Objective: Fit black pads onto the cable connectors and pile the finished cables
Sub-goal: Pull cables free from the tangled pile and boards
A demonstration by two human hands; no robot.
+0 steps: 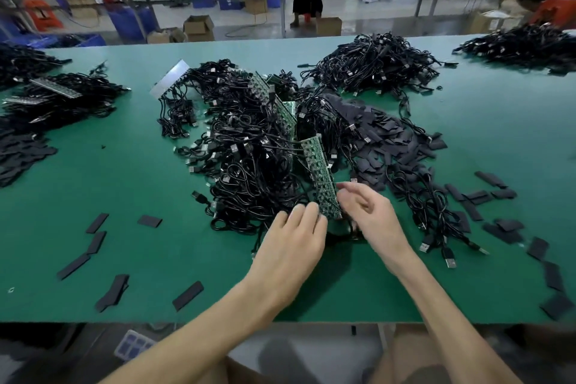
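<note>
A big tangle of black USB cables (pixel 249 153) lies in the middle of the green table (pixel 124 184). A green strip of circuit boards (pixel 321 171) with cables attached runs from the tangle toward me. My left hand (pixel 296 240) touches the strip's near end with its fingertips. My right hand (pixel 371 215) is at the strip's right side, fingers loosely curled around its edge; what they hold is unclear. A heap of flat black pads (pixel 392 146) lies right of the strip. Loose black pads (pixel 187 295) are scattered near the front edge.
More cable piles lie at the back right (pixel 377 65), far right (pixel 523 44) and left (pixel 59 97). Another pad pile (pixel 18 156) sits at the left edge. Cables with USB plugs (pixel 436 243) trail right of my hands. People stand at benches beyond the table.
</note>
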